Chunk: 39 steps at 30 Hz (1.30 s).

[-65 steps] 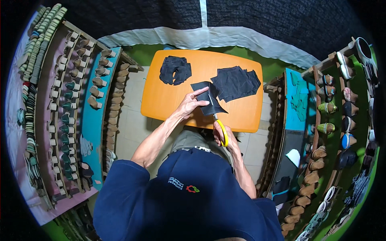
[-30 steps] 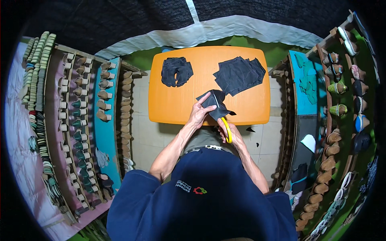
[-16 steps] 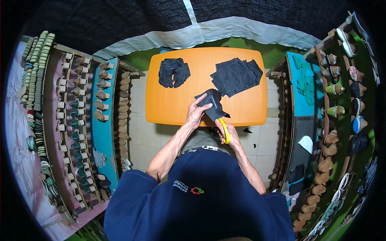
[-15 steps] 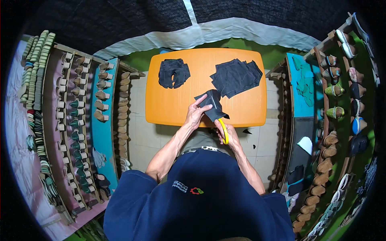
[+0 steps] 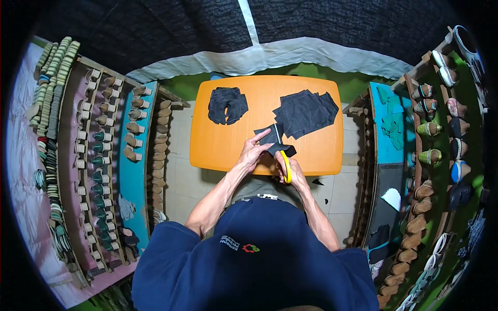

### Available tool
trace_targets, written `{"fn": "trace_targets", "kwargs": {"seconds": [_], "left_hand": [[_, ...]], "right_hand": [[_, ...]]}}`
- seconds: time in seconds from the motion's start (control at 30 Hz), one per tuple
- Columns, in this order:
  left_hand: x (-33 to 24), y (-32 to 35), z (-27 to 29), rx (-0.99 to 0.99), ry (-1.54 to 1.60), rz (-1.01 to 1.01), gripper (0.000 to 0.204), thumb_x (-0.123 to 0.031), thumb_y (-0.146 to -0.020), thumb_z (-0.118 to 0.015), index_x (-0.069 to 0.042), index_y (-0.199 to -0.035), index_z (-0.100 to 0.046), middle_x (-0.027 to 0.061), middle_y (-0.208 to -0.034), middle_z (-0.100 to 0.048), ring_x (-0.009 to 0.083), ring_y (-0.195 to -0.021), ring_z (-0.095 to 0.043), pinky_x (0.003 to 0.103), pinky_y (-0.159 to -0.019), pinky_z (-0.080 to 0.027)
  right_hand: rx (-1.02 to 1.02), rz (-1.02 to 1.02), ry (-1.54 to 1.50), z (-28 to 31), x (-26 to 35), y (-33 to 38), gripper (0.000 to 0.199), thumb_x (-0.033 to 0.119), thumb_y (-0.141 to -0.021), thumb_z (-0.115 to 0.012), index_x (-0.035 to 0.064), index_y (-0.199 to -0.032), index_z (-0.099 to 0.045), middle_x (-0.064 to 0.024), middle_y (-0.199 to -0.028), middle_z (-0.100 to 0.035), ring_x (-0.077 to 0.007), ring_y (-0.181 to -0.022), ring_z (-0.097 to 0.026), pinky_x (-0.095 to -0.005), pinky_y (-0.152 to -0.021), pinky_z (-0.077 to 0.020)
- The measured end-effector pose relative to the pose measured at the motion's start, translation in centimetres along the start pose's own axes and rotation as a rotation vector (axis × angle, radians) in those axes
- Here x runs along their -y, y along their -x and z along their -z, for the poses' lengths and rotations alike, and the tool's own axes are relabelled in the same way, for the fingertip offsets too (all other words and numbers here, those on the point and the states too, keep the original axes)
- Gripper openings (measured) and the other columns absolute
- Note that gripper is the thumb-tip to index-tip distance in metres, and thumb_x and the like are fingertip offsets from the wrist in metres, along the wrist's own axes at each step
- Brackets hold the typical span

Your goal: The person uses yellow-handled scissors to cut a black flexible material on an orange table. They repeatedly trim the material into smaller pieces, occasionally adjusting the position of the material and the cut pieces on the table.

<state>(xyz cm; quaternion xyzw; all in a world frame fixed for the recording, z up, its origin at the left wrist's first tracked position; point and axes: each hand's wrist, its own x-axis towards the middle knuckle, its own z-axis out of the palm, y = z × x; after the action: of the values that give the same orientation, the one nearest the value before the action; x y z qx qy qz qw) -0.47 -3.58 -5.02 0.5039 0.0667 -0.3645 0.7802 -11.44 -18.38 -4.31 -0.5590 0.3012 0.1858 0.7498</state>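
Observation:
Above the near edge of the orange table, my left hand pinches a black sheet piece, perhaps leather or fabric. My right hand grips scissors by their yellow handles. Their blades point away from me at the black piece, and part of them is hidden by it. A thin pale line shows along the piece; whether it is a blade or a mark I cannot tell. Beyond my left hand lies a small pile of curved black pieces. Farther right is a larger stack of black pieces.
Racks with shoe lasts line the left side, beside bundled striped straps. Shoes and brown lasts fill the right rack. Green scraps lie on a blue shelf. Dark scraps are on the tiled floor.
The black piece has turned and bent between my hands, with its near part now curling over. The scissors have shifted slightly. The whole scene sits a little lower in the view.

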Motion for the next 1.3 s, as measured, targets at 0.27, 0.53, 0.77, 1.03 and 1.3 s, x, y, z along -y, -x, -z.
{"fn": "trace_targets", "kwargs": {"seconds": [0.27, 0.53, 0.77, 1.03, 1.3], "left_hand": [[-2.6, -2.8, 2.0, -0.1, 0.053, -0.327, 0.071, 0.011, -0.082, -0.067, -0.005, -0.147, -0.044, 0.0124, -0.127, -0.064, 0.0208, -0.107, -0.065, 0.034, -0.095, -0.055], [-13.4, -3.5, 5.1, -0.128, -0.04, -0.343, 0.09, 0.001, -0.082, -0.072, -0.012, -0.157, -0.024, 0.016, -0.131, -0.06, 0.0202, -0.111, -0.063, 0.032, -0.098, -0.052], [-11.7, -3.5, 0.8, 0.336, -1.052, -0.216, 0.065, -0.002, -0.081, -0.05, -0.017, -0.144, -0.055, -0.0072, -0.065, -0.046, 0.0045, -0.059, -0.038, 0.022, -0.057, -0.038], [-5.3, 0.8, -5.0, -0.299, -0.952, -0.598, 0.039, -0.026, -0.092, -0.068, -0.009, -0.127, -0.065, 0.0118, -0.102, -0.064, 0.0216, -0.09, -0.062, 0.033, -0.085, -0.05], [2.5, 3.9, -4.4, 0.376, 0.738, 0.052, 0.05, -0.029, -0.098, -0.062, -0.03, -0.146, -0.046, 0.0144, -0.126, -0.058, 0.0282, -0.124, -0.051, 0.046, -0.113, -0.036]], "right_hand": [[-0.02, 0.021, 0.227, 1.2, 0.4, -1.8, 0.063, 0.068, -0.077, -0.073, 0.0067, -0.085, -0.066, -0.003, -0.062, -0.059, -0.0157, -0.052, -0.059, -0.0312, -0.052, -0.0504], [-0.178, 0.059, 0.529, 4.1, -3.9, -2.0, 0.057, 0.061, -0.078, -0.077, 0.008, -0.069, -0.059, 0.0003, -0.057, -0.052, -0.0116, -0.053, -0.053, -0.0283, -0.051, -0.0412], [-0.166, 0.522, -0.106, 2.2, 0.0, -2.3, 0.043, 0.03, -0.082, -0.084, 0.0063, -0.095, -0.05, -0.0039, -0.077, -0.061, -0.009, -0.061, -0.057, -0.0249, -0.051, -0.0431], [-0.36, 0.598, -0.087, 0.7, 4.3, -2.2, 0.046, 0.013, -0.075, -0.087, 0.0052, -0.101, -0.05, 0.0001, -0.08, -0.055, -0.0073, -0.069, -0.054, -0.0222, -0.062, -0.0471], [-0.248, 0.602, -0.146, 1.7, 6.6, 0.6, 0.039, 0.008, -0.078, -0.083, 0.0049, -0.1, -0.051, -0.0002, -0.079, -0.055, -0.0077, -0.067, -0.055, -0.0221, -0.061, -0.0485]]}}
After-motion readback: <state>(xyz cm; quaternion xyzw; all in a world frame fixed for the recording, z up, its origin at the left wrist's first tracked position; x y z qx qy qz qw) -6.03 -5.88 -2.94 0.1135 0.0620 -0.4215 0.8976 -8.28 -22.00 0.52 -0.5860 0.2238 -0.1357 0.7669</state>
